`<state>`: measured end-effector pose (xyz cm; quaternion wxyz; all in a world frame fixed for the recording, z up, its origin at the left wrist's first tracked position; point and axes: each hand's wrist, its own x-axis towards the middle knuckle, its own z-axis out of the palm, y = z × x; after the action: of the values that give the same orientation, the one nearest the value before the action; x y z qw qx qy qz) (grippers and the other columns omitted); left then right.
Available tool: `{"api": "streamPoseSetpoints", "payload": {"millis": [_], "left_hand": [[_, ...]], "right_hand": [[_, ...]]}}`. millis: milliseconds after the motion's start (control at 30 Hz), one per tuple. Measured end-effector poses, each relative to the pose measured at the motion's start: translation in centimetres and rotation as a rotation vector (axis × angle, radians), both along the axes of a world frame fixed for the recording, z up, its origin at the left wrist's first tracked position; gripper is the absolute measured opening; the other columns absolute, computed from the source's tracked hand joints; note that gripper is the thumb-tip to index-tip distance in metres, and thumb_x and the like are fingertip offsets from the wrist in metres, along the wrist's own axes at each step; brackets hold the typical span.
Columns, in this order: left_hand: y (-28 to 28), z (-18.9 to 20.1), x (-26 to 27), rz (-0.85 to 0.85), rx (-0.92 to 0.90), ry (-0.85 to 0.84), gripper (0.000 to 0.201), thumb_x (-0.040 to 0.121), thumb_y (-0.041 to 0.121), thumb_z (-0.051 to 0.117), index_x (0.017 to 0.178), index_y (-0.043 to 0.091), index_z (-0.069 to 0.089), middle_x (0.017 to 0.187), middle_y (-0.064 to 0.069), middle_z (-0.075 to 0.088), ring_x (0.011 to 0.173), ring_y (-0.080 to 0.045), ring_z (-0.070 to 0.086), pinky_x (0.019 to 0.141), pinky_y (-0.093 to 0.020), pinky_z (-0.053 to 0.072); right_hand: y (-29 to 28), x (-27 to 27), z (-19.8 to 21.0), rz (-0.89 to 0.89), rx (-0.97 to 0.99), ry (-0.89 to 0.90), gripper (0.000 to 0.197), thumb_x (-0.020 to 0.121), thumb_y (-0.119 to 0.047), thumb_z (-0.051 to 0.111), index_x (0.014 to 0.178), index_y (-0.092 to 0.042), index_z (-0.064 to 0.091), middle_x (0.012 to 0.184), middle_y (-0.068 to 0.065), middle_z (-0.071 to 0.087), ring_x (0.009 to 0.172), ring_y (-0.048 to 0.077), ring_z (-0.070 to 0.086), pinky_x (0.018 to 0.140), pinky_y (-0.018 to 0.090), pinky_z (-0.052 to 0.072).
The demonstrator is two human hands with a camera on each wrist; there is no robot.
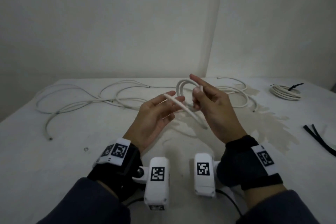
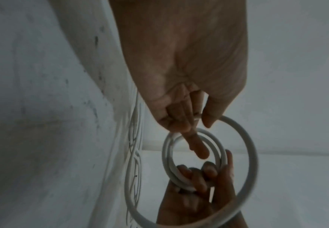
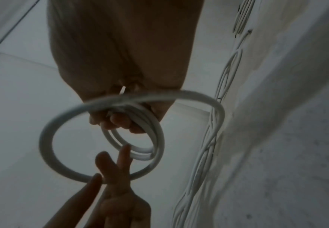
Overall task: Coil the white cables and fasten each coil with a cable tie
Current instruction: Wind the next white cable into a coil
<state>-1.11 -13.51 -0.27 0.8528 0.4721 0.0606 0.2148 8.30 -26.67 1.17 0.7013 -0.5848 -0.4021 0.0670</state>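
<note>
Partly done so far. One finished coil (image 1: 285,93) on the table (image 1: 91,151), far to the right, with a black tie (image 1: 295,85) round it. Now on to a second white cable (image 1: 174,101), up in the air between both hands, near the middle of the table. Two or three small rings made already, all bunched in the curled fingers of the right hand (image 1: 216,107). One bigger ring swinging round, pinched lightly between thumb and fingers of the left hand (image 1: 154,114), pointing finger sticking out. Looks thick, smooth and round, a bit springy, with its tail trailing down to the table. Left to do: more winding, then a tie from the spare black ties (image 1: 317,137) at the right edge. More loose cables (image 1: 76,96) waiting in a tangle at the back left.
</note>
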Motion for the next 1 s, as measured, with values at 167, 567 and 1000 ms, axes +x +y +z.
{"api": "streamPoseSetpoints", "payload": {"millis": [167,567,1000], "left_hand": [[0.4,-0.4,0.0,0.532,0.607,0.121,0.019,0.087,0.017,0.066,0.069,0.013,0.071,0.052,0.003,0.057,0.047,-0.007,0.046,0.053,-0.021,0.038],[-0.3,-0.2,0.2,-0.033,0.281,0.166,0.02,0.082,-0.008,0.036,0.088,0.002,0.052,0.04,0.004,0.03,0.029,-0.007,0.024,0.036,-0.015,0.019],[-0.6,0.3,0.3,-0.079,0.139,0.182,0.025,0.087,0.012,0.041,0.062,0.018,0.039,0.04,0.009,0.018,0.032,-0.005,0.012,0.035,-0.02,0.01]], "right_hand": [[0.3,-0.3,-0.2,0.115,-0.087,0.076,0.027,0.096,-0.019,0.053,0.119,-0.031,0.062,0.074,-0.01,0.064,0.063,0.003,0.054,0.063,0.014,0.044],[1.0,-0.9,-0.5,0.354,-0.208,0.431,0.032,0.093,-0.007,0.045,0.114,-0.006,0.069,0.058,0.007,0.039,0.038,0.01,0.027,0.049,0.026,0.022],[1.8,-1.4,-0.2,0.29,-0.16,0.516,0.047,0.097,-0.035,0.038,0.064,-0.012,0.062,0.051,0.0,0.034,0.035,0.008,0.023,0.038,0.02,0.017]]}}
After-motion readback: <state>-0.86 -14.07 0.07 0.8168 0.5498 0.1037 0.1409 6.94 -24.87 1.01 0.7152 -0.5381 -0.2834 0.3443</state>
